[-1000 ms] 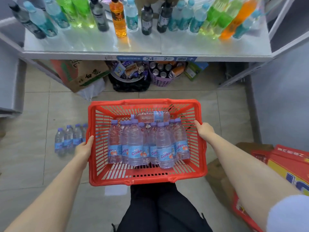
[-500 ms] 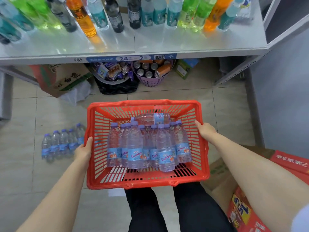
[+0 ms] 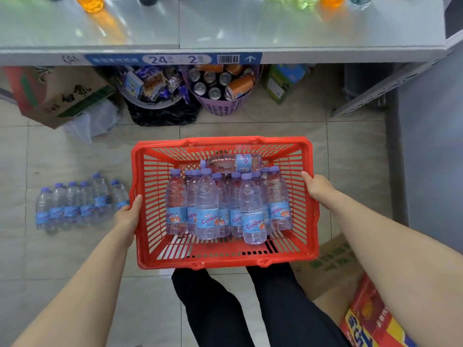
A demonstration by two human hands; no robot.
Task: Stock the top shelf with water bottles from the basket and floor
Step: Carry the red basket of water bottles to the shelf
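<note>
I hold a red plastic basket (image 3: 220, 259) in front of me, above the floor. My left hand (image 3: 129, 216) grips its left rim and my right hand (image 3: 317, 187) grips its right rim. Inside stand several water bottles (image 3: 208, 209) with purple caps and blue labels, and one more bottle (image 3: 231, 162) lies on its side behind them. Several more water bottles (image 3: 75, 204) lie in a row on the tiled floor to the left of the basket. The white shelf (image 3: 225, 31) runs across the top of the view, with drink bottles along its far edge.
Under the shelf sit a cardboard box (image 3: 57, 96), a bowl of snack packets (image 3: 152, 86) and a purple basket of cans (image 3: 220, 88). A brown carton (image 3: 328, 266) and a red box (image 3: 368, 319) stand at my right. My legs are below the basket.
The view has moved closer to the shelf and tipped downward, so the shelf's bottles slid out of the top. Both hands keep their hold on the basket.
</note>
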